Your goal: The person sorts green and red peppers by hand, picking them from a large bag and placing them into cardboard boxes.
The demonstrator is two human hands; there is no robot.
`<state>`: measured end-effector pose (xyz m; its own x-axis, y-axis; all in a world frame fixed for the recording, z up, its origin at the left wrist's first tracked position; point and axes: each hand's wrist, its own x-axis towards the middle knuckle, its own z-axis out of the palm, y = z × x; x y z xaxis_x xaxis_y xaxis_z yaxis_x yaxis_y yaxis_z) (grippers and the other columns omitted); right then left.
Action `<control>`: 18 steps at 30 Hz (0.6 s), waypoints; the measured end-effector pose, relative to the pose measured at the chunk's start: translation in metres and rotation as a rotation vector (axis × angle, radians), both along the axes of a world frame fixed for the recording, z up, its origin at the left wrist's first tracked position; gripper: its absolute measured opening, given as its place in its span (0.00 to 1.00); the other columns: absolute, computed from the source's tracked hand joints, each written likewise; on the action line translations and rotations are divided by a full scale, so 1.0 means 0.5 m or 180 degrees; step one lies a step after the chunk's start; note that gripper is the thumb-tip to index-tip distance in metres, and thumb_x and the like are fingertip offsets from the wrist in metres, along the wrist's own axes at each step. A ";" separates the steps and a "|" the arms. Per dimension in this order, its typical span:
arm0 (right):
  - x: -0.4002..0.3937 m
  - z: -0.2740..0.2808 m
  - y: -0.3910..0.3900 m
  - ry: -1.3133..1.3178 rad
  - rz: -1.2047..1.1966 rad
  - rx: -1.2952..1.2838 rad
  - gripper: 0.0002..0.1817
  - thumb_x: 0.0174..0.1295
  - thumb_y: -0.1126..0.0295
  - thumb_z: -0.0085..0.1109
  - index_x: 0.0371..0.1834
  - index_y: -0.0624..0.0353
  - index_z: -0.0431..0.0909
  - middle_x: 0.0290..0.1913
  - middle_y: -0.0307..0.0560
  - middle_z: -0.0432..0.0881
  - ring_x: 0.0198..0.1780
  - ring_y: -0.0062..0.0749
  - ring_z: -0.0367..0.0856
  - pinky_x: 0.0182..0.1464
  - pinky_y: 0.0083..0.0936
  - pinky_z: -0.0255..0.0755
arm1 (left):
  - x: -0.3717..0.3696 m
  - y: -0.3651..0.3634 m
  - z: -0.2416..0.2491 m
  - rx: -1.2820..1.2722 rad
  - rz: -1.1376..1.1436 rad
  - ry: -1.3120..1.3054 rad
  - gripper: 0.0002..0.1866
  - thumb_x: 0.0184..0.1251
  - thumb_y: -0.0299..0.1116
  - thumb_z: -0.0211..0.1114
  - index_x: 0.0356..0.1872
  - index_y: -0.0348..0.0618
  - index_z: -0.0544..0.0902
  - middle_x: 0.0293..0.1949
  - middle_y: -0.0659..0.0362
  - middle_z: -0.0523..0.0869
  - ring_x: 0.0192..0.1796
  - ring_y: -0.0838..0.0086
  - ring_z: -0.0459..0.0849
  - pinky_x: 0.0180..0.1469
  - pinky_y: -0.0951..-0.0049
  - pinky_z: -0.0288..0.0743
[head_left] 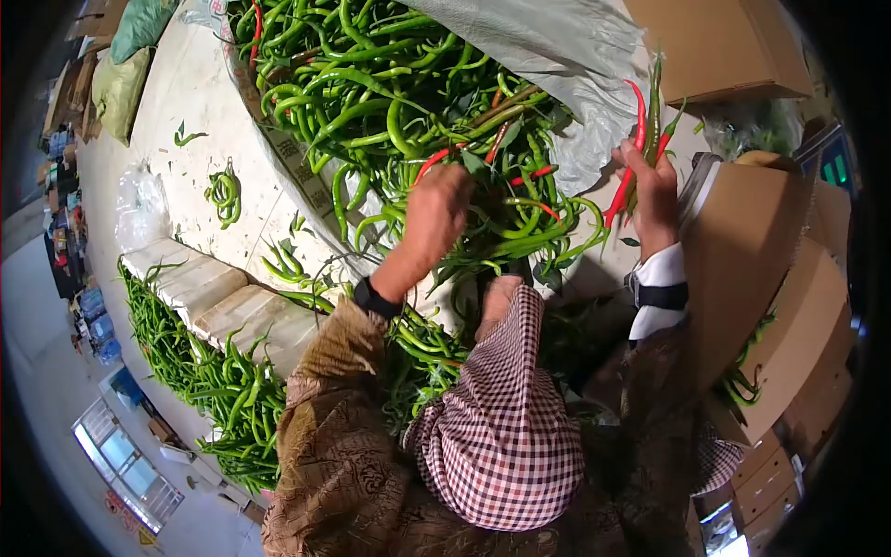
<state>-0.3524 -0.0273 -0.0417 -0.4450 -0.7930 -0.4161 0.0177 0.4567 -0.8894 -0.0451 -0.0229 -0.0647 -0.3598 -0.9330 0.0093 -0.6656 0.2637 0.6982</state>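
My right hand (652, 190) is closed around a few long chili peppers (620, 193), red and dark green, held upright above the right side of the pile. My left hand (434, 215) reaches into the heap of green chili peppers (371, 116), its fingers curled together and slightly blurred. A red chili (436, 161) lies right at those fingertips; whether it is gripped is hidden. Mostly green peppers with scattered red ones spill from a white plastic sack (566, 46) toward me.
Green peppers fill a container (213, 390) at the left, beside wrapped white blocks (260, 316). Cardboard boxes (719, 46) stand at the right, with an open carton (752, 223) close to my right arm. A small pepper bunch (224, 197) lies on the pale floor (176, 97).
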 end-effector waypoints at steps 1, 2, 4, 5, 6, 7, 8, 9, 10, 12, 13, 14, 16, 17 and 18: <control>0.014 0.016 0.009 0.0056 -0.0054 0.0203 0.19 0.62 0.57 0.65 0.47 0.60 0.79 0.39 0.43 0.84 0.36 0.27 0.81 0.40 0.26 0.74 | 0.000 -0.026 -0.011 -0.0060 0.0236 -0.0095 0.08 0.64 0.25 0.61 0.43 0.39 0.80 0.34 0.46 0.82 0.38 0.48 0.81 0.38 0.58 0.75; 0.029 0.033 0.017 0.0096 0.0121 0.0416 0.17 0.65 0.61 0.63 0.49 0.63 0.79 0.41 0.46 0.84 0.42 0.30 0.80 0.49 0.28 0.73 | -0.009 -0.054 -0.015 -0.0287 0.0218 -0.0028 0.10 0.63 0.27 0.63 0.45 0.40 0.79 0.35 0.45 0.82 0.39 0.48 0.81 0.40 0.56 0.75; 0.072 0.046 0.052 -0.0109 0.0027 0.0248 0.16 0.65 0.62 0.63 0.48 0.63 0.79 0.41 0.46 0.84 0.41 0.29 0.79 0.49 0.28 0.73 | -0.046 -0.106 -0.040 -0.0504 0.0199 0.0045 0.12 0.62 0.29 0.65 0.46 0.40 0.79 0.36 0.45 0.82 0.40 0.47 0.81 0.41 0.54 0.75; 0.092 0.056 0.070 -0.0320 -0.0065 0.0076 0.15 0.66 0.63 0.63 0.47 0.63 0.79 0.40 0.46 0.84 0.40 0.28 0.79 0.48 0.27 0.72 | -0.074 -0.132 -0.067 -0.0735 0.0223 0.0058 0.15 0.60 0.31 0.67 0.47 0.40 0.79 0.36 0.46 0.82 0.41 0.48 0.81 0.43 0.53 0.74; 0.106 0.070 0.085 -0.0447 -0.0145 0.0024 0.15 0.64 0.62 0.64 0.46 0.63 0.79 0.39 0.45 0.83 0.39 0.27 0.79 0.47 0.26 0.72 | -0.098 -0.146 -0.086 -0.0975 0.0243 0.0073 0.17 0.58 0.32 0.68 0.47 0.40 0.78 0.37 0.47 0.82 0.43 0.48 0.80 0.44 0.51 0.74; 0.118 0.086 0.100 -0.0570 -0.0233 -0.0034 0.16 0.62 0.61 0.65 0.45 0.62 0.79 0.39 0.44 0.83 0.39 0.25 0.79 0.47 0.24 0.72 | -0.119 -0.147 -0.101 -0.0992 0.0236 0.0083 0.17 0.58 0.32 0.68 0.47 0.40 0.78 0.37 0.47 0.82 0.43 0.48 0.80 0.44 0.51 0.74; 0.129 0.112 0.112 -0.0582 -0.0394 -0.0014 0.14 0.64 0.64 0.65 0.45 0.62 0.79 0.38 0.43 0.82 0.38 0.25 0.78 0.46 0.24 0.71 | -0.141 -0.147 -0.112 -0.0760 0.0205 -0.0484 0.19 0.55 0.33 0.70 0.47 0.40 0.78 0.38 0.48 0.82 0.44 0.49 0.80 0.45 0.50 0.73; 0.123 0.117 0.126 -0.0561 -0.0411 -0.0017 0.14 0.64 0.64 0.65 0.45 0.62 0.79 0.38 0.43 0.82 0.38 0.25 0.78 0.46 0.24 0.71 | -0.157 -0.146 -0.124 -0.0512 0.0170 -0.1045 0.21 0.52 0.34 0.71 0.46 0.39 0.77 0.38 0.49 0.81 0.46 0.50 0.79 0.45 0.50 0.73; 0.115 0.120 0.142 -0.0541 -0.0372 -0.0039 0.12 0.65 0.65 0.64 0.45 0.61 0.79 0.38 0.43 0.83 0.38 0.24 0.78 0.45 0.24 0.71 | -0.169 -0.140 -0.110 -0.0444 -0.0182 -0.1075 0.20 0.48 0.32 0.71 0.43 0.40 0.76 0.38 0.51 0.81 0.46 0.52 0.79 0.45 0.51 0.72; 0.097 0.120 0.171 -0.0535 -0.0359 -0.0110 0.09 0.66 0.68 0.62 0.45 0.61 0.79 0.39 0.43 0.83 0.36 0.23 0.77 0.45 0.24 0.71 | -0.181 -0.098 -0.084 -0.0405 -0.0725 -0.0824 0.20 0.47 0.32 0.70 0.42 0.40 0.75 0.37 0.50 0.80 0.46 0.52 0.79 0.45 0.51 0.73; 0.093 0.121 0.179 -0.0537 -0.0380 -0.0109 0.09 0.66 0.68 0.62 0.45 0.61 0.79 0.39 0.43 0.83 0.36 0.23 0.77 0.45 0.24 0.71 | -0.179 -0.078 -0.084 -0.0359 -0.0977 -0.0656 0.20 0.47 0.33 0.70 0.41 0.40 0.75 0.36 0.51 0.80 0.45 0.52 0.79 0.44 0.50 0.73; 0.087 0.124 0.185 -0.0549 -0.0454 -0.0152 0.09 0.66 0.69 0.62 0.45 0.61 0.79 0.39 0.42 0.84 0.36 0.22 0.77 0.45 0.24 0.71 | -0.170 -0.073 -0.033 -0.0111 -0.1225 -0.0748 0.22 0.52 0.32 0.71 0.48 0.37 0.76 0.41 0.49 0.83 0.48 0.59 0.83 0.50 0.58 0.75; 0.082 0.139 0.196 -0.0588 -0.0653 -0.0172 0.07 0.66 0.71 0.62 0.43 0.62 0.80 0.41 0.43 0.85 0.36 0.21 0.76 0.46 0.24 0.71 | -0.140 -0.085 0.003 0.0524 -0.0922 0.0052 0.24 0.56 0.32 0.70 0.54 0.35 0.76 0.46 0.51 0.84 0.50 0.64 0.82 0.53 0.63 0.74; 0.082 0.138 0.208 -0.0596 -0.0669 -0.0163 0.07 0.66 0.71 0.62 0.43 0.62 0.80 0.41 0.43 0.85 0.36 0.21 0.76 0.46 0.24 0.71 | -0.124 -0.089 0.032 0.1162 -0.0552 0.0815 0.26 0.60 0.31 0.70 0.59 0.34 0.75 0.50 0.53 0.85 0.52 0.68 0.82 0.57 0.69 0.73; 0.080 0.133 0.217 -0.0624 -0.0646 -0.0195 0.07 0.66 0.71 0.62 0.44 0.62 0.80 0.40 0.42 0.84 0.36 0.21 0.76 0.46 0.24 0.71 | -0.110 -0.095 0.067 0.1492 -0.0447 0.1350 0.27 0.62 0.30 0.69 0.63 0.34 0.73 0.53 0.54 0.84 0.53 0.71 0.81 0.58 0.72 0.72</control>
<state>-0.3124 0.0811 0.0247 -0.5130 -0.7223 -0.4639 0.2777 0.3717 -0.8859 -0.1002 -0.0705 -0.0314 -0.5333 -0.8170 -0.2194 -0.2880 -0.0685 0.9552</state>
